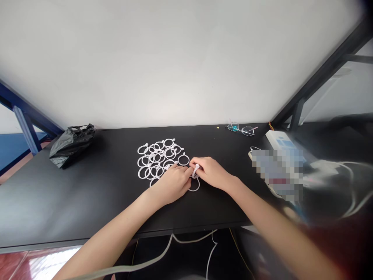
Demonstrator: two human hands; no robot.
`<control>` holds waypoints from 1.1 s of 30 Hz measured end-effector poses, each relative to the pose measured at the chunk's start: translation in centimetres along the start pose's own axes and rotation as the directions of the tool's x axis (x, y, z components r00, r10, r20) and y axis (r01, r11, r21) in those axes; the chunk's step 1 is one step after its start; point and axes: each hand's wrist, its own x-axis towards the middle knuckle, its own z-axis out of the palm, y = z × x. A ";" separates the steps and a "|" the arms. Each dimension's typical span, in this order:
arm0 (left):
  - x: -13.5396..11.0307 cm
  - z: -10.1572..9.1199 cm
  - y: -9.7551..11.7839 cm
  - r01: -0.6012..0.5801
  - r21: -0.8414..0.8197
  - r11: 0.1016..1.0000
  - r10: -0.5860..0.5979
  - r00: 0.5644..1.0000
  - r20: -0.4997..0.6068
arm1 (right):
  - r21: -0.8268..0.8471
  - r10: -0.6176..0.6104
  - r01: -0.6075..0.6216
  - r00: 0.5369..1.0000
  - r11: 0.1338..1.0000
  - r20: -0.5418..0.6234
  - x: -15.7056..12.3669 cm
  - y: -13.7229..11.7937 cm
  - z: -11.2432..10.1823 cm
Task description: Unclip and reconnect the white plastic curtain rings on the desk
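Note:
Both hands meet over the black table, fingers closed around a white curtain ring (197, 167) with a small knob at its top. My right hand (211, 171) pinches it from the right. My left hand (175, 182) has its fingertips against the lower left side of the same ring; part of the grip is hidden. Just below the fingers, another white ring (194, 190) lies partly covered. To the left spreads a loose cluster of several similar rings (159, 157), some overlapping, and a few are hidden behind my left hand. A single ring (183, 165) lies near my fingertips.
A crumpled black plastic bag (71, 144) sits at the table's left. Eyeglasses (240, 129) lie at the back near the wall. At the right are a white box (278, 140) and a phone-like object (274, 175), blurred out. A white cable (163, 252) hangs below the front edge.

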 end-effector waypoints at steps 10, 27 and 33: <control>-0.1 0.0 0.0 0.001 -0.006 1.000 -0.001 1.000 -0.002 | -0.009 0.001 -0.001 1.000 1.000 -0.003 0.1 0.0 -0.1; -0.1 0.0 0.0 -0.006 0.037 0.999 0.006 1.000 -0.001 | 0.024 0.018 -0.018 1.000 1.000 0.001 0.2 0.3 0.1; -0.1 0.1 0.0 -0.003 0.039 0.999 0.003 1.000 -0.003 | 0.026 0.020 -0.020 1.000 0.999 0.007 0.2 0.3 0.0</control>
